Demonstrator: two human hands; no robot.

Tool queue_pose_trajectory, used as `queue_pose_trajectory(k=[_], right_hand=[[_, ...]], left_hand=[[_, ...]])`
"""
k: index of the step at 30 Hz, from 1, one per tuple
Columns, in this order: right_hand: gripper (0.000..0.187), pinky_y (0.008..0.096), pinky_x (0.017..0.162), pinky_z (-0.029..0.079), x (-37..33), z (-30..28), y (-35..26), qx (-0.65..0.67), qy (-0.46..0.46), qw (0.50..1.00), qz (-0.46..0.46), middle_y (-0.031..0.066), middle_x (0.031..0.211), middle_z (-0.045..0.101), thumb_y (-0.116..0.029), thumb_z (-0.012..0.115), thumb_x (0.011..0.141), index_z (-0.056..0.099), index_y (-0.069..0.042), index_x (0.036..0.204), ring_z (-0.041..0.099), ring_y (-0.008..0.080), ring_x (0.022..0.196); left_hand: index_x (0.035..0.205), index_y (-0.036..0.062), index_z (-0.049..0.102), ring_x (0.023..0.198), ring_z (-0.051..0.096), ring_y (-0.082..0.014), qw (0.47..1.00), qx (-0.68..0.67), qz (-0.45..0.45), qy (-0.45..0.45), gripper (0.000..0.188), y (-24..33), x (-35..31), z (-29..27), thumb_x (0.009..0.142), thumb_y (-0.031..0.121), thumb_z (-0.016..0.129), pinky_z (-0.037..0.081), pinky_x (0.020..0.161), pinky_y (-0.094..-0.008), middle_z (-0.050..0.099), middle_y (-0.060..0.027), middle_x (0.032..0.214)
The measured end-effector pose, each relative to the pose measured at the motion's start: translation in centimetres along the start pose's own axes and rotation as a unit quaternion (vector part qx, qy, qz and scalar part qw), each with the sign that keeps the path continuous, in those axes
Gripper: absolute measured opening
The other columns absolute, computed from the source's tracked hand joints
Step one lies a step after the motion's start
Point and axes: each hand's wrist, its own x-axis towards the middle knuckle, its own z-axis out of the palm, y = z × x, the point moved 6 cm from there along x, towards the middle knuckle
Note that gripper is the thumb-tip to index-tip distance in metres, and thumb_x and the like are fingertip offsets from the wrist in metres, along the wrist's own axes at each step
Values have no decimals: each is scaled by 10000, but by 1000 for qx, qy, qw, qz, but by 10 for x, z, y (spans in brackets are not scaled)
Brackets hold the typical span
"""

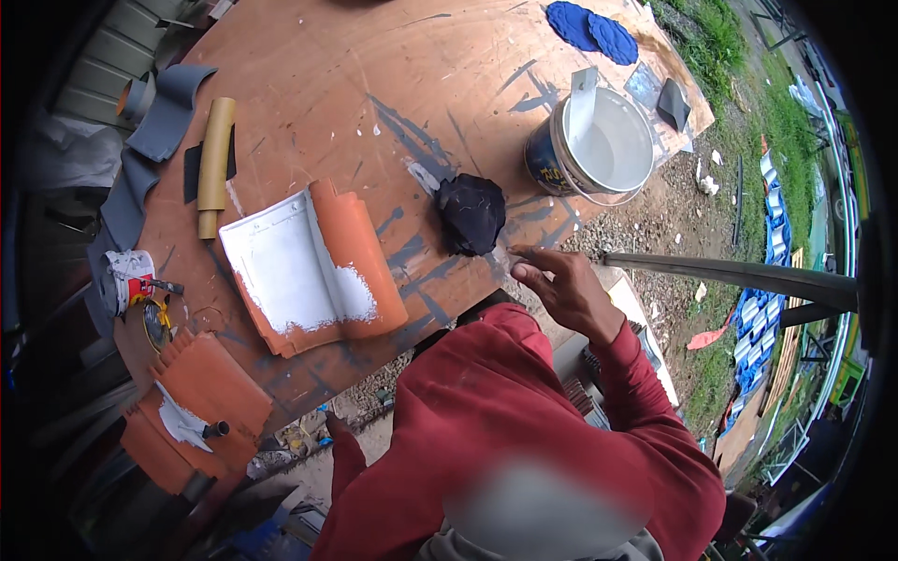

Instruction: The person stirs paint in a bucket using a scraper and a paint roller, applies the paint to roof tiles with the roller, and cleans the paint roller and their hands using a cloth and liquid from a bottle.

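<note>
My right hand point(568, 285) hangs over the front edge of the table, its fingers reaching toward a bundled black cloth point(471, 214) and a small gap between them. Nothing shows in its fingers. Low beside my body, under the table edge, is my left hand point(339, 428), mostly hidden and dark. Left of the cloth lies an orange roof tile point(360, 243) whose trough is coated white point(285, 252). A stack of orange tiles point(220, 374) at the near left corner carries a white-smeared scraper point(192, 423) with a dark handle.
A paint bucket point(566, 173) with a flat pale blade stands at the right table edge. Blue cloth pads point(594, 30) lie at the far right. A yellow tile point(215, 159), grey tiles point(168, 112) and a small paint tub point(129, 271) line the left. A metal bar point(730, 269) juts in at right.
</note>
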Motion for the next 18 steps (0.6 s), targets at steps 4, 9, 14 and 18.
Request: queue_pose_trajectory(k=[4, 9, 14, 18], right_hand=[[546, 406, 892, 603, 28, -155, -24, 176, 135, 957, -185, 205, 1166, 768, -252, 652, 1058, 507, -53, 1545, 769, 284, 1011], [453, 306, 888, 575, 174, -318, 117, 64, 279, 947, -143, 123, 1174, 790, -190, 603, 1080, 559, -76, 1516, 748, 157, 1037], [536, 507, 1123, 476, 341, -297, 248, -364, 62, 913, -173, 225, 1426, 642, -193, 605, 996, 555, -201, 1529, 533, 507, 1378], [600, 504, 1190, 415, 426, -276, 350, -398, -32, 916, -33, 381, 1520, 478, -350, 629, 1008, 491, -253, 1584, 366, 545, 1490]], left_hand=[[1525, 135, 449, 1021, 707, -411, 976, 167, -73, -119, 565, -45, -67, 46, 1100, 506, 476, 544, 919, -611, 664, -199, 1313], [1525, 161, 456, 1024, 709, -412, 943, 269, -89, -175, 546, -42, -109, 70, 1095, 496, 492, 535, 919, -618, 669, -193, 1310], [1524, 187, 463, 1027, 711, -413, 949, 257, -107, -150, 530, -27, -135, 44, 1090, 487, 508, 527, 920, -625, 675, -188, 1307], [1430, 180, 549, 941, 720, -361, 966, 227, -106, -72, 468, -7, -164, -2, 1039, 438, 557, 539, 832, -570, 695, -124, 1265]])
